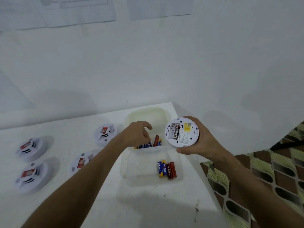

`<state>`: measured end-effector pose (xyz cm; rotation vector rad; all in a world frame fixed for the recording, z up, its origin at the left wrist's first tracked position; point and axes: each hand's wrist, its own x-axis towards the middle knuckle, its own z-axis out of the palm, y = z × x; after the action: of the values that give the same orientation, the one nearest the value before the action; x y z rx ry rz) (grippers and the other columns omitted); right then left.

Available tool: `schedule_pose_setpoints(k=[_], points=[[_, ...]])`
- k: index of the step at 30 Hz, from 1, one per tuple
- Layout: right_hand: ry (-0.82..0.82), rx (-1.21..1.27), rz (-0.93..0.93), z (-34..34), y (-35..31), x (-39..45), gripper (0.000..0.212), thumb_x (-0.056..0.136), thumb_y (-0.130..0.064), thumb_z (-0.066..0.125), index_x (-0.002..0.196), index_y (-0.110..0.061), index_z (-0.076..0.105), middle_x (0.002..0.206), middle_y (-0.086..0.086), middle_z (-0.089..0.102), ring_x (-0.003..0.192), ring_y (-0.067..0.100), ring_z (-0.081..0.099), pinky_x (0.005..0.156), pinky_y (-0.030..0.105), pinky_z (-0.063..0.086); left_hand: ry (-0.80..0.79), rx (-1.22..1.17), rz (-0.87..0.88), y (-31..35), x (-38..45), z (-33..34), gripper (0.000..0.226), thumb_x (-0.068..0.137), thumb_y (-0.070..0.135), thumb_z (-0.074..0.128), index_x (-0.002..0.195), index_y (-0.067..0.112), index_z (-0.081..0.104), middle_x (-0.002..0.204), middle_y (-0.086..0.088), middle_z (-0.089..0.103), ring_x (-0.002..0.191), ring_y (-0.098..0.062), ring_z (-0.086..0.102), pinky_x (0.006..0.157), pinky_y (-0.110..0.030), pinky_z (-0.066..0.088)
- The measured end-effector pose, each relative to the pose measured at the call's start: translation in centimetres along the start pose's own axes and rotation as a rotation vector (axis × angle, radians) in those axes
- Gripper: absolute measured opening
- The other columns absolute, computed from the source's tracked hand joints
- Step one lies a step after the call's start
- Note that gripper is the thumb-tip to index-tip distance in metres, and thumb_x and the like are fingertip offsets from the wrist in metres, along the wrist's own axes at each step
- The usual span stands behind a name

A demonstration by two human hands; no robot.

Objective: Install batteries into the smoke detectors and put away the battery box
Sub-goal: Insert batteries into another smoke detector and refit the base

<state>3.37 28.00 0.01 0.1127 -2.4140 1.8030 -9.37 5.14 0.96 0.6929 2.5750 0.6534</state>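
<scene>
Your left hand (138, 134) curls onto the batteries (153, 142) in the box (131, 119) — grip unclear — just left of the detector (181, 133) your right hand (199, 142) clasps, batteries lying front-to-back.

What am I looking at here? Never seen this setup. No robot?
No robot. One wide-angle camera worn on a person's head looks down at their two bare hands over a white table. The right hand holds a round white smoke detector back side up, with one black battery seated in it. The left hand reaches into a clear battery box and its fingers curl at the blue batteries inside. A clear tray, probably the lid, lies nearer with four more batteries. Four other detectors lie at the left, label side up.
</scene>
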Motion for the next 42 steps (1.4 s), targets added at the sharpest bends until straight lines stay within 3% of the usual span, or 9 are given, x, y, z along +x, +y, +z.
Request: schedule_pose_setpoints(k=[6,9,12,18,21,25,33,39,42], points=[[-0.021,0.015,0.008,0.9,0.6,0.4,0.091,0.051,-0.011,0.090,0.131,-0.028,0.048,0.117,-0.017,0.063,0.115,0.008,0.060,0.086,0.020,0.053,0.086,-0.047,0.028,-0.4,0.1,1.0,0.051,0.082,0.011,0.068,0.130,0.020,0.054,0.114,-0.001,0.067,0.090,-0.013,0.065,0.078,-0.021,0.051],[-0.028,0.004,-0.002,1.0,0.5,0.7,0.091,0.052,-0.013,0.091,0.131,-0.027,0.048,0.118,-0.017,0.062,0.116,0.009,0.059,0.089,0.021,0.053,0.240,-0.118,0.086,0.5,-0.9,0.5,0.039,0.083,0.011,0.067,0.121,0.020,0.061,0.106,0.004,0.068,0.080,-0.007,0.064,0.068,-0.013,0.048],[-0.039,0.013,-0.007,1.1,0.3,0.8,0.093,0.052,-0.013,0.091,0.133,-0.025,0.047,0.123,-0.012,0.061,0.119,0.012,0.058,0.092,0.024,0.053,0.379,-0.241,0.228,2.4,-2.6,-0.7,0.024,0.080,0.012,0.069,0.100,0.024,0.065,0.099,0.008,0.066,0.075,-0.004,0.062,0.064,-0.014,0.046],[-0.082,0.031,-0.042,1.7,-0.5,1.1,0.095,0.053,-0.008,0.091,0.136,-0.021,0.045,0.127,-0.003,0.060,0.119,0.020,0.058,0.094,0.030,0.054,0.166,-0.099,0.393,5.0,-4.7,-2.5,0.042,0.073,0.017,0.079,0.111,0.024,0.063,0.107,0.012,0.053,0.089,-0.005,0.056,0.064,-0.006,0.044],[-0.096,0.039,-0.054,1.8,-0.7,1.1,0.095,0.054,-0.007,0.091,0.136,-0.022,0.045,0.127,-0.004,0.060,0.119,0.020,0.058,0.094,0.030,0.054,0.165,-0.093,0.397,5.0,-4.9,-2.8,0.044,0.069,0.018,0.083,0.109,0.022,0.064,0.107,0.009,0.053,0.091,-0.007,0.056,0.063,-0.004,0.043],[-0.106,0.027,-0.065,2.2,-1.0,1.1,0.089,0.053,-0.004,0.089,0.129,-0.025,0.048,0.122,-0.013,0.061,0.116,0.012,0.059,0.089,0.020,0.052,0.180,-0.066,0.389,4.9,-5.2,-2.5,0.041,0.069,0.022,0.082,0.106,0.024,0.064,0.105,0.008,0.051,0.092,-0.007,0.055,0.064,-0.006,0.043],[-0.114,0.030,-0.092,2.8,-1.3,1.1,0.089,0.054,-0.005,0.089,0.130,-0.025,0.048,0.122,-0.009,0.061,0.115,0.015,0.060,0.089,0.021,0.052,0.201,-0.129,0.323,4.6,-5.7,-2.0,0.041,0.071,0.020,0.081,0.108,0.024,0.065,0.106,0.007,0.049,0.091,-0.010,0.057,0.063,-0.006,0.044],[-0.123,0.000,-0.112,3.4,-1.6,1.3,0.089,0.051,-0.004,0.087,0.129,-0.026,0.048,0.118,-0.012,0.061,0.110,0.010,0.061,0.087,0.017,0.051,0.186,-0.183,0.272,4.6,-6.3,-2.0,0.042,0.069,0.019,0.083,0.098,0.033,0.057,0.103,0.002,0.050,0.093,-0.014,0.057,0.078,-0.024,0.055],[-0.126,-0.002,-0.121,3.6,-1.9,1.5,0.089,0.050,-0.003,0.087,0.127,-0.027,0.050,0.117,-0.009,0.061,0.108,0.012,0.062,0.086,0.018,0.051,0.204,-0.211,0.258,4.8,-6.4,-2.0,0.044,0.066,0.016,0.084,0.091,0.035,0.053,0.099,0.004,0.050,0.093,-0.013,0.056,0.078,-0.028,0.055]])
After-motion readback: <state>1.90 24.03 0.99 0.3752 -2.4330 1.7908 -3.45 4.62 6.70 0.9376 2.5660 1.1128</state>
